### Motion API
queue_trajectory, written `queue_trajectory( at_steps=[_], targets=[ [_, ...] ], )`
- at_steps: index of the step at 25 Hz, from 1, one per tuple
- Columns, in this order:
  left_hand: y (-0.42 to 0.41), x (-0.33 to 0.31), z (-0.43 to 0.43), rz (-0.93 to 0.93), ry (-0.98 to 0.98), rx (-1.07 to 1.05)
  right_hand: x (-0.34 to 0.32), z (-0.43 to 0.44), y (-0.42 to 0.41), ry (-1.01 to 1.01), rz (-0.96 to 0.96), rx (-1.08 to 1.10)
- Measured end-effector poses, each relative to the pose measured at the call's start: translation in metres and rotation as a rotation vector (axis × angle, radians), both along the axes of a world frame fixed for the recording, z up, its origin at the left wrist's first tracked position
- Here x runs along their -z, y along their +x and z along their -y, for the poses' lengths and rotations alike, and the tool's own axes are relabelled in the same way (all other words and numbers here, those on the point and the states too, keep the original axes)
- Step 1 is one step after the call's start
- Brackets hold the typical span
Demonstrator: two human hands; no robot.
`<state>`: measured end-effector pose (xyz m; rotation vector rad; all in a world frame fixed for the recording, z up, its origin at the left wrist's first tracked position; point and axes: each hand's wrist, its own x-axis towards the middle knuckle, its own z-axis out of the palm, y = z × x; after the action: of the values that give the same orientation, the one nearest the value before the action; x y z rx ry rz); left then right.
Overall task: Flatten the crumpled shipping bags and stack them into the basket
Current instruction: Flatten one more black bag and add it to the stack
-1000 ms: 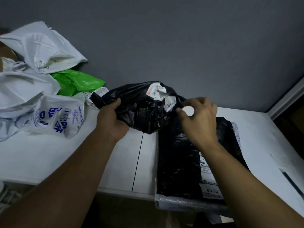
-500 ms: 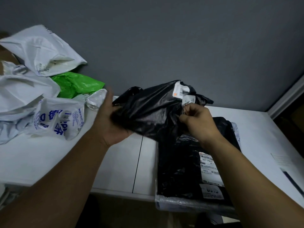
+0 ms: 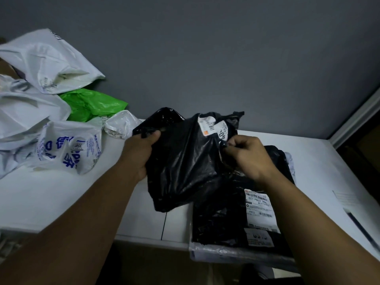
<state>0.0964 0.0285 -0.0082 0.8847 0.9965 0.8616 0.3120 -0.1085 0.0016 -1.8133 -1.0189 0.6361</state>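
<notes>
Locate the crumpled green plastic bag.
Head view, back left of the white table: the crumpled green plastic bag sits below a white mailer bag and behind a blue-printed white bag.

Left grip [image 3: 141,153], right grip [image 3: 250,159]: bare. Left forearm [image 3: 82,223], right forearm [image 3: 312,223]: bare.

Bare surface [image 3: 61,202] is left open at front left; rear left is blocked by crumpled bags [image 3: 67,149], front right by the filled basket [image 3: 226,254].
</notes>
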Motion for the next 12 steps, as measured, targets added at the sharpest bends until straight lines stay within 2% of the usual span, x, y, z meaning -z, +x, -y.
queue_trajectory(
  at_steps=[3,5,7,12],
  targets=[
    [-0.012,0.012,-0.019,-0.023,-0.001,-0.262,-0.001,0.007,0.026,0.033,-0.241,0.291],
    [-0.015,0.012,-0.018,-0.060,0.018,-0.332,-0.004,0.011,0.029,0.036,-0.417,0.359],
    [-0.013,0.010,-0.014,-0.055,0.044,-0.339,-0.004,0.012,0.030,0.011,-0.434,0.341],
    [-0.015,0.000,-0.012,-0.029,0.105,-0.277,-0.014,0.023,0.037,-0.160,-0.310,0.236]
  ],
)
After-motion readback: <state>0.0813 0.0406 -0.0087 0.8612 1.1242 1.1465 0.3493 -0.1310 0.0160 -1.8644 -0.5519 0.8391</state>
